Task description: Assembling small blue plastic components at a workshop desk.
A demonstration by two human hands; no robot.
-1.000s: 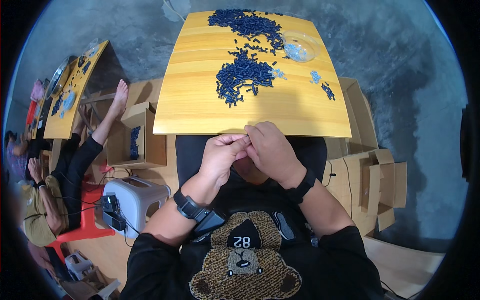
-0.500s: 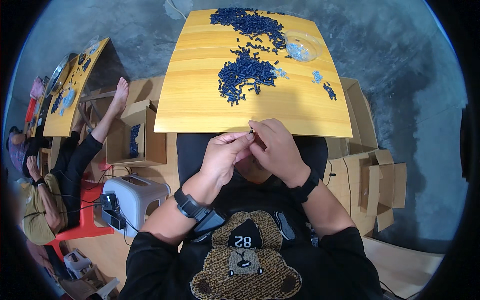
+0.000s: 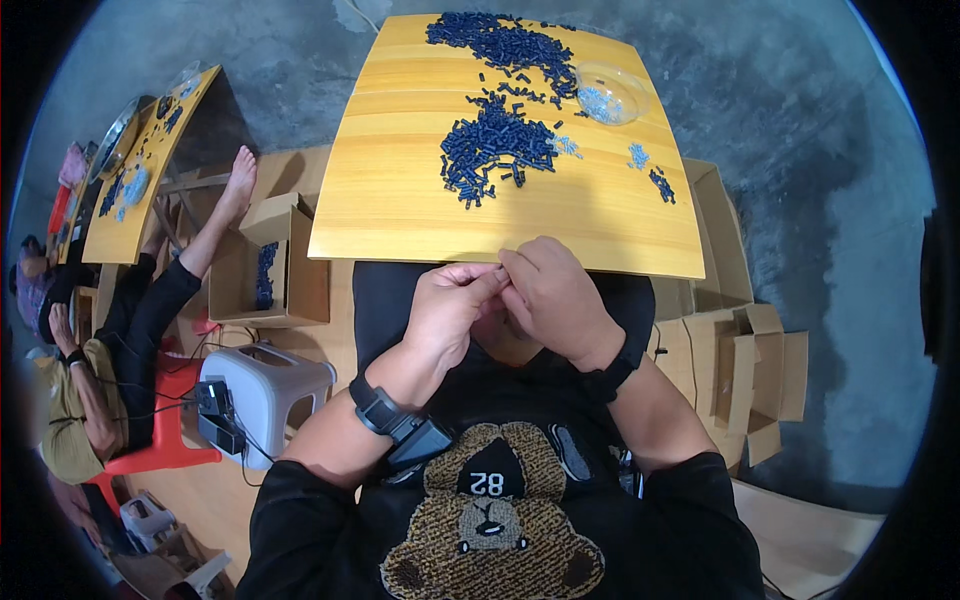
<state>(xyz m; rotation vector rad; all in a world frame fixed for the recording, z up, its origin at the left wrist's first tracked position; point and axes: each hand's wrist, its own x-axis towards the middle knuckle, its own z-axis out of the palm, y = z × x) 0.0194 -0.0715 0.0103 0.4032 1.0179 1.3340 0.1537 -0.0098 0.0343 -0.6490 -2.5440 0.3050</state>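
My left hand and my right hand meet just in front of the near edge of the wooden table. Both are closed in a pinch, fingertips touching. A small black piece showed between them half a second ago; the fingers now cover it. Farther up the table lies a pile of small black tube-shaped pieces, with a few clear light-blue bits at its right side. A second, larger black pile spreads at the far edge. What the right fingertips grip cannot be made out.
A clear round bowl holds light-blue bits. Near the right edge sit small groups of light-blue bits and black pieces. Open cardboard boxes stand right; another box and a grey stool left. A person sits beyond.
My fingertips have closed over the small black piece, which no longer shows. The right hand has tilted slightly; otherwise both hands stay in place. The view has shifted a little.
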